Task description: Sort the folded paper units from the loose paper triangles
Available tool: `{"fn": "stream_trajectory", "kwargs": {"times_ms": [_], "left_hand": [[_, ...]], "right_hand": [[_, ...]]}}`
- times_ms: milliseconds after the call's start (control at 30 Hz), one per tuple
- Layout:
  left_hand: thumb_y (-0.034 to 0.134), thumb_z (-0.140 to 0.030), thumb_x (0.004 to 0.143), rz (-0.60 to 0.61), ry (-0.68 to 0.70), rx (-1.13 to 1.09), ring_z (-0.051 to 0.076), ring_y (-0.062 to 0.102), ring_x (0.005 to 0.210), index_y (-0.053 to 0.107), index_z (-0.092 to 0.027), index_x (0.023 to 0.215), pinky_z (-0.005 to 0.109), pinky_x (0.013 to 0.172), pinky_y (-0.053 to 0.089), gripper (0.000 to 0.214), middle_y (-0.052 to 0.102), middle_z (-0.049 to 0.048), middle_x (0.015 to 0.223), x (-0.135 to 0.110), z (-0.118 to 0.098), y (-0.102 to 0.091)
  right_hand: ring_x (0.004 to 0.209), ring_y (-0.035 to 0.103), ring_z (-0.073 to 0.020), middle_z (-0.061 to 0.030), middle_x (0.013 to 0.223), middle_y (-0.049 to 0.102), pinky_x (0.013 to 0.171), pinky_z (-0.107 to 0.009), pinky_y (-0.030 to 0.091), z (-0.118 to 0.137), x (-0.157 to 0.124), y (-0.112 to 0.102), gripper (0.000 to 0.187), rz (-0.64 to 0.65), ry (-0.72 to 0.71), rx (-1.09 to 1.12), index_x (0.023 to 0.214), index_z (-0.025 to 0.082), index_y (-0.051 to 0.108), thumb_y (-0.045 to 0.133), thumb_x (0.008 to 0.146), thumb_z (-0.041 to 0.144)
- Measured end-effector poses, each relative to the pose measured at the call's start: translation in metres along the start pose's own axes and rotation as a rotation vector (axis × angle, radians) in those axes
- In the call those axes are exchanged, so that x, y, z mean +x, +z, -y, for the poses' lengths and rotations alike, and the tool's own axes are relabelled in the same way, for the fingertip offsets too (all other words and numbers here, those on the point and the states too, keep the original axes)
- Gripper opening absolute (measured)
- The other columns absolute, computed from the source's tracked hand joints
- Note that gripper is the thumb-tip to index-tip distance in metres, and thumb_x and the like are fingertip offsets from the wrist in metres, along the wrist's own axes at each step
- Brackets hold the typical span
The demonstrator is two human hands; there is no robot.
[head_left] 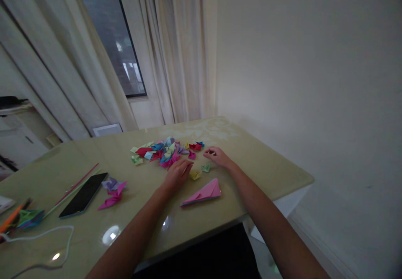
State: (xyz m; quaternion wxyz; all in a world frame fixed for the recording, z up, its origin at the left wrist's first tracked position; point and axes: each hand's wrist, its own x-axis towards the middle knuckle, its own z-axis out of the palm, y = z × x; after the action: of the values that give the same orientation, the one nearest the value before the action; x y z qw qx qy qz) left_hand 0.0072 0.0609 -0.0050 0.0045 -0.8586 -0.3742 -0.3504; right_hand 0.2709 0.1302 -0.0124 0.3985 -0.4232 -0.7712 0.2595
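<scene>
My left hand (179, 174) is over the table, its fingers curled together at the front edge of a pile of small folded paper pieces (157, 153). Whatever its fingertips may hold is too small to make out. My right hand (216, 157) is right of the pile with bent fingers drawn in toward the thumb; the space inside them is not clear. Between the hands lie a yellow folded paper piece (195, 174) and a pale green one (206, 167). Closer to me is a flat pink folded paper triangle (204, 192) with a bluish underside.
Left of my arm, purple (111, 184) and magenta (113, 197) folded papers lie beside a black phone (83, 195). Thin sticks (77, 184), an orange pen-like object (11, 218) and a white cable (47, 231) are farther left. A wall (314, 82) borders the table's right side.
</scene>
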Motion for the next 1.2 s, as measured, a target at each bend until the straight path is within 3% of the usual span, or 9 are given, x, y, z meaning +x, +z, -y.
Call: {"fn": "stream_trajectory", "kwargs": {"times_ms": [100, 233, 433, 567, 733, 933, 1067, 1133, 1200], "left_hand": [[0.048, -0.015, 0.101, 0.018, -0.04, 0.094, 0.027, 0.066, 0.12, 0.07, -0.023, 0.124, 0.045, 0.106, 0.052, 0.033, 0.072, 0.0121, 0.126, 0.018, 0.004, 0.004], [0.055, 0.0, 0.087, 0.218, -0.082, 0.169, 0.034, 0.059, 0.132, 0.065, -0.025, 0.132, 0.055, 0.109, 0.047, 0.053, 0.061, 0.0161, 0.147, 0.046, 0.013, 0.015], [0.063, -0.008, 0.086, 0.382, -0.056, 0.096, 0.023, 0.07, 0.097, 0.072, -0.023, 0.093, 0.034, 0.09, 0.053, 0.019, 0.073, 0.0081, 0.102, 0.052, 0.019, 0.011], [0.064, -0.016, 0.091, 0.385, -0.099, 0.077, 0.024, 0.069, 0.097, 0.07, -0.023, 0.1, 0.032, 0.083, 0.053, 0.013, 0.072, 0.0076, 0.102, 0.023, 0.005, -0.006], [0.063, -0.03, 0.097, 0.268, -0.185, -0.017, 0.023, 0.07, 0.095, 0.07, -0.023, 0.108, 0.033, 0.082, 0.053, 0.015, 0.074, 0.0068, 0.104, -0.013, -0.012, -0.017], [0.049, -0.036, 0.105, 0.166, -0.216, -0.118, 0.022, 0.071, 0.089, 0.073, -0.023, 0.1, 0.033, 0.081, 0.052, 0.028, 0.076, 0.0064, 0.096, -0.017, -0.016, -0.015], [0.045, -0.034, 0.105, -0.085, -0.288, -0.044, 0.024, 0.07, 0.096, 0.071, -0.024, 0.109, 0.037, 0.088, 0.054, 0.029, 0.075, 0.0083, 0.103, -0.016, -0.005, -0.018], [0.05, -0.036, 0.103, -0.23, -0.319, 0.09, 0.028, 0.067, 0.105, 0.069, -0.024, 0.116, 0.042, 0.096, 0.052, 0.026, 0.072, 0.0108, 0.11, -0.018, 0.003, -0.022], [0.06, -0.042, 0.098, -0.285, -0.366, 0.221, 0.032, 0.063, 0.112, 0.067, -0.024, 0.12, 0.047, 0.1, 0.05, 0.029, 0.07, 0.0131, 0.116, -0.022, 0.012, -0.025]], "right_hand": [[0.103, 0.065, -0.0209, -0.0123, 0.125, 0.069, 0.092, -0.036, 0.053, -0.006, 0.018, 0.009, 0.032, -0.102, -0.027, -0.066, 0.123, 0.02, 0.072, 0.057, 0.102, 0.038], [0.124, 0.059, -0.0252, -0.0131, 0.135, 0.066, 0.108, -0.042, 0.046, -0.01, 0.038, 0.021, 0.034, -0.072, -0.092, -0.162, 0.131, 0.022, 0.069, 0.065, 0.098, 0.024], [0.115, 0.061, -0.0267, -0.0111, 0.122, 0.071, 0.106, -0.044, 0.043, -0.012, 0.029, 0.023, 0.035, 0.013, -0.134, -0.245, 0.122, 0.021, 0.071, 0.078, 0.088, 0.018], [0.111, 0.06, -0.026, -0.0108, 0.12, 0.069, 0.102, -0.041, 0.044, -0.011, 0.02, 0.02, 0.046, 0.012, -0.13, -0.236, 0.13, 0.02, 0.068, 0.08, 0.085, 0.016], [0.103, 0.059, -0.024, -0.0074, 0.104, 0.065, 0.097, -0.037, 0.045, -0.005, 0.018, 0.02, 0.03, 0.021, -0.131, -0.204, 0.112, 0.019, 0.076, 0.079, 0.083, 0.011], [0.091, 0.057, -0.0191, -0.0042, 0.104, 0.06, 0.083, -0.03, 0.046, 0.004, 0.013, 0.014, 0.026, 0.005, -0.108, -0.142, 0.098, 0.019, 0.071, 0.083, 0.076, 0.014], [0.083, 0.054, -0.0169, -0.0022, 0.097, 0.063, 0.075, -0.027, 0.043, 0.011, 0.01, 0.009, 0.028, 0.023, -0.111, -0.106, 0.091, 0.019, 0.067, 0.088, 0.072, 0.021], [0.075, 0.052, -0.015, -0.0001, 0.091, 0.065, 0.07, -0.026, 0.041, 0.013, 0.009, 0.01, 0.028, 0.048, -0.103, -0.087, 0.092, 0.019, 0.067, 0.088, 0.074, 0.026], [0.068, 0.051, -0.0136, 0.0016, 0.084, 0.066, 0.066, -0.025, 0.04, 0.013, 0.008, 0.011, 0.029, 0.077, -0.093, -0.071, 0.093, 0.02, 0.066, 0.087, 0.076, 0.03]]}}
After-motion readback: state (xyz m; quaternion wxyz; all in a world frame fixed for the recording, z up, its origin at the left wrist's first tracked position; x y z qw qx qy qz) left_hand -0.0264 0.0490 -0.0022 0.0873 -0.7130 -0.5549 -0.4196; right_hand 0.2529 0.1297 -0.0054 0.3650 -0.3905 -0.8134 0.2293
